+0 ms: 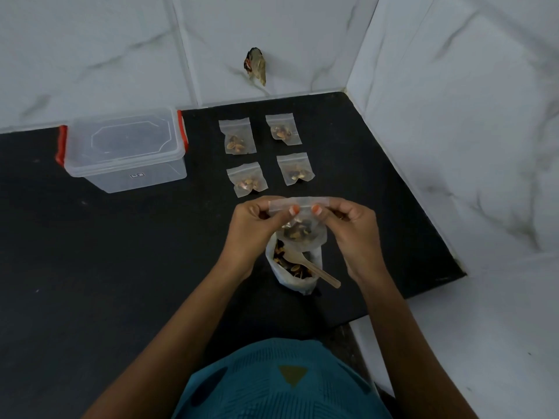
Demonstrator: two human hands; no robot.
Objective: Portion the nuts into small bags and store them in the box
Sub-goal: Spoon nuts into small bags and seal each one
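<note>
My left hand (254, 225) and my right hand (354, 228) both pinch the top strip of a small clear bag (299, 234) with nuts in its bottom. I hold it just above a larger open bag of nuts (295, 267), which has a wooden spoon (314, 269) resting in it. Several filled small bags (239, 140) lie in two rows on the black counter (121, 267) beyond my hands. A clear plastic box (125, 149) with red side clips stands at the back left, its lid on.
White marble-pattern tiled walls close the counter at the back and on the right. A dark bundle (256, 66) hangs on the back wall. The counter's right edge ends near the big bag, by a tiled ledge (453, 343).
</note>
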